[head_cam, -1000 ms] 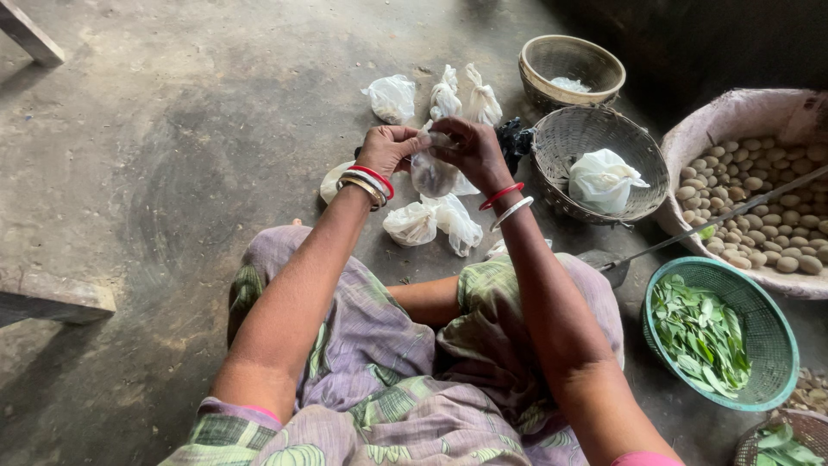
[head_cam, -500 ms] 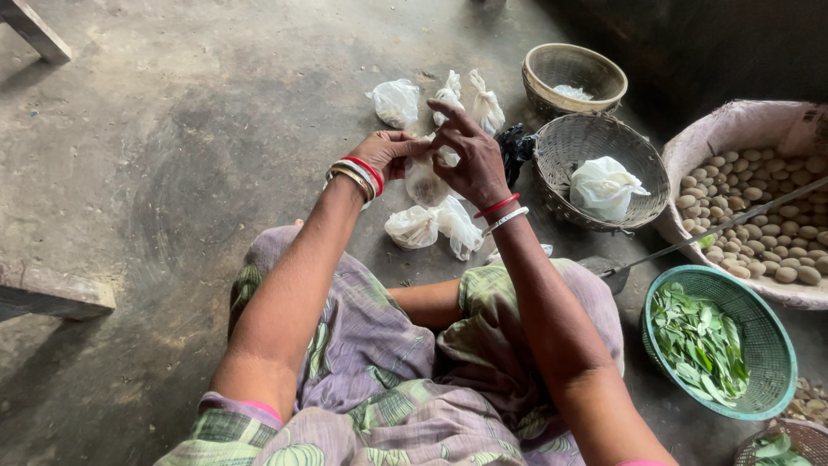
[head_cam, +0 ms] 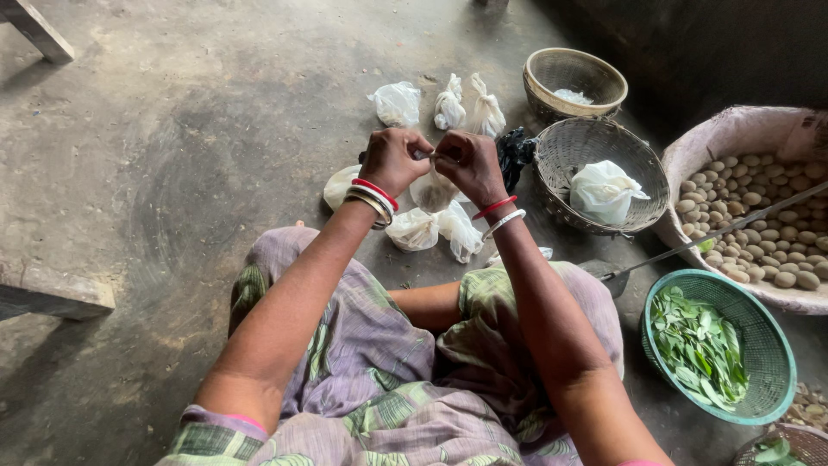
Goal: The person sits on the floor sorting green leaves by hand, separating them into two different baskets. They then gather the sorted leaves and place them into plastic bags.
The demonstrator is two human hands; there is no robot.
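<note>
Concrete floor [head_cam: 172, 155], hands (both) pinching bag [head_cam: 431, 190]

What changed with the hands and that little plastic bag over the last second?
The right hand, fingers spread half a second ago, has closed into a fist beside the left hand; both now pinch the small plastic bag at its top. The baskets and the tied bags on the floor have stayed put.

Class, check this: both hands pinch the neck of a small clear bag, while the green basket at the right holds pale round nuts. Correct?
Not quite. In the head view the green basket holds green leaves. The left hand and right hand do pinch the small clear bag.
</note>
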